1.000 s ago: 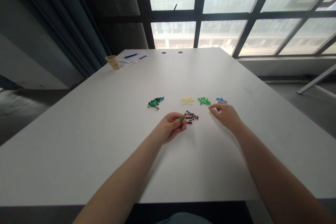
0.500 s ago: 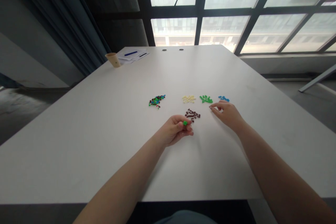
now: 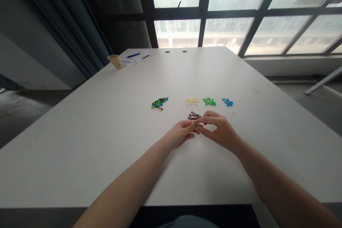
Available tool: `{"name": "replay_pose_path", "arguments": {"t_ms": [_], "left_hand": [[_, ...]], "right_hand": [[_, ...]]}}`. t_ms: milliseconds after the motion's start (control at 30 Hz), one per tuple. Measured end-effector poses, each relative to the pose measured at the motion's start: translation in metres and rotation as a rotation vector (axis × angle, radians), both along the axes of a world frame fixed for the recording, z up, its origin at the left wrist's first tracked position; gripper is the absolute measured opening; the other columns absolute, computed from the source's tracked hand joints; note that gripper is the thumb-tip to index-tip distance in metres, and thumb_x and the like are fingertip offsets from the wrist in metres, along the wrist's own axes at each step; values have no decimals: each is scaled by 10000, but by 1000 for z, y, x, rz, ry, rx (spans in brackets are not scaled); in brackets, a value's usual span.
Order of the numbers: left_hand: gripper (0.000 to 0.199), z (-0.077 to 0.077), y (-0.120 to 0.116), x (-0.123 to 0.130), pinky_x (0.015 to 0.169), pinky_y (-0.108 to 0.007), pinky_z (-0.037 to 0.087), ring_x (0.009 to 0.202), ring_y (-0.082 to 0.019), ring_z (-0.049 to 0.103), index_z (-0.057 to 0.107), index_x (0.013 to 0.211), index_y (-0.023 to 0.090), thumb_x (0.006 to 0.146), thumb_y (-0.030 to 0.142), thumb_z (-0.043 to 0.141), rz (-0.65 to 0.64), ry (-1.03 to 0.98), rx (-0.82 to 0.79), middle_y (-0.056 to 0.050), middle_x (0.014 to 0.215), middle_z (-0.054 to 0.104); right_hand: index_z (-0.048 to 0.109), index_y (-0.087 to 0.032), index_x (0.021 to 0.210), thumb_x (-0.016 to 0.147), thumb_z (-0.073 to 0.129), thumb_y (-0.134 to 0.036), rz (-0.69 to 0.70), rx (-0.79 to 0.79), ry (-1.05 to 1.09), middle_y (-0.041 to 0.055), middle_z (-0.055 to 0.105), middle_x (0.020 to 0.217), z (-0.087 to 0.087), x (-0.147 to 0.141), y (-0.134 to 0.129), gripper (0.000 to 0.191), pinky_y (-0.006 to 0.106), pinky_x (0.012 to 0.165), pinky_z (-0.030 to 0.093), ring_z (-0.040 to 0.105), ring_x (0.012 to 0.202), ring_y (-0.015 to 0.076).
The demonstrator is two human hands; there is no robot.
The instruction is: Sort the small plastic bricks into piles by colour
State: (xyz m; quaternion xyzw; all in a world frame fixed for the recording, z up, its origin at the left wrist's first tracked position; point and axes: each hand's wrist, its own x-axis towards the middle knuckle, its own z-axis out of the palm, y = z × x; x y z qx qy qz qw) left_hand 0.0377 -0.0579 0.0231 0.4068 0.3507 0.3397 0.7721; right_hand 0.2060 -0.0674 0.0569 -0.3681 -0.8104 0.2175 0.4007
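A small green brick [image 3: 197, 125] is pinched in my left hand [image 3: 182, 133], just in front of the dark brown bricks [image 3: 193, 115]. My right hand [image 3: 219, 129] has come up against it from the right, with thumb and fingertips closed around the same spot; whether they hold a separate piece is too small to tell. Behind the hands lie a cream pile [image 3: 192, 101], a green pile [image 3: 210, 101] and a blue pile [image 3: 228, 102]. To their left is a mixed-colour pile [image 3: 159, 103].
The white table [image 3: 120, 114] reaches to the windows. At its far left stand a beige cup [image 3: 116, 62] and papers [image 3: 130, 59] with a blue pen [image 3: 133, 55]. Small pale bits [image 3: 233, 114] lie right of my right hand.
My right hand has moved left from beside the blue pile to the brick in my left hand. My left hand has shifted slightly right. The blue pile is now uncovered.
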Motion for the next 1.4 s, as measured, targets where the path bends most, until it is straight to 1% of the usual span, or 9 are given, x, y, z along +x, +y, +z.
{"name": "replay_pose_path", "arguments": {"t_ms": [133,233,433,567,700,833,1067,1233,1400], "left_hand": [[423,-1,2,-1,613,-204,341,701,-94,515,680,773,139,601,525,688,3,42,51,-51,766,614],[446,1,5,-4,612,-204,350,699,-93,535,674,817,146,627,549,655,66,71,51,-71,859,644],[403,4,25,-29,563,-179,356,667,-77,542,639,801,164,632,530,656,363,168,79,-58,888,657],[340,0,43,-49,523,-171,344,621,-63,538,616,763,172,595,457,693,543,218,64,-28,843,654],[337,-1,53,-59,489,-170,330,583,-57,535,609,750,162,557,421,704,630,224,36,-24,802,649],[318,1,57,-67,472,-170,329,558,-55,528,598,741,157,561,399,698,673,216,49,-14,769,639],[191,10,67,-101,465,-171,312,544,-62,510,567,708,160,631,323,628,898,195,86,-6,722,617],[149,0,73,-116,509,-205,324,584,-92,497,603,720,172,667,307,568,1002,495,251,-26,760,621],[118,-21,75,-114,626,-286,373,628,-160,490,696,712,191,615,199,630,809,910,592,-53,695,594]], "right_hand": [[689,-215,830,763,609,-233,-77,47,-30,20,572,708,-4,-4,0,106,279,662,430,525,702,133],[695,-218,835,775,589,-258,-191,43,-77,25,577,722,-6,8,12,128,276,656,426,529,701,138],[721,-195,833,746,579,-279,-618,-44,-275,22,554,687,-33,68,61,187,293,681,405,506,627,142],[726,-191,829,745,544,-239,-749,-134,-381,44,583,751,-58,83,84,207,294,686,400,515,643,150],[722,-180,878,771,497,-213,-773,-157,-414,74,604,826,-72,76,92,251,303,713,401,528,687,163],[698,-178,980,778,501,-248,-802,-143,-402,74,613,814,-72,73,91,291,307,714,406,531,709,179],[717,-183,860,778,471,-236,-811,-132,-454,88,611,815,-72,72,89,265,322,718,404,529,717,186],[714,-179,871,770,446,-215,-770,-81,-435,82,597,774,-68,68,88,288,316,719,399,521,709,188],[713,-168,827,755,453,-242,-729,6,-330,56,566,686,-57,62,79,279,302,685,393,497,641,174]]}}
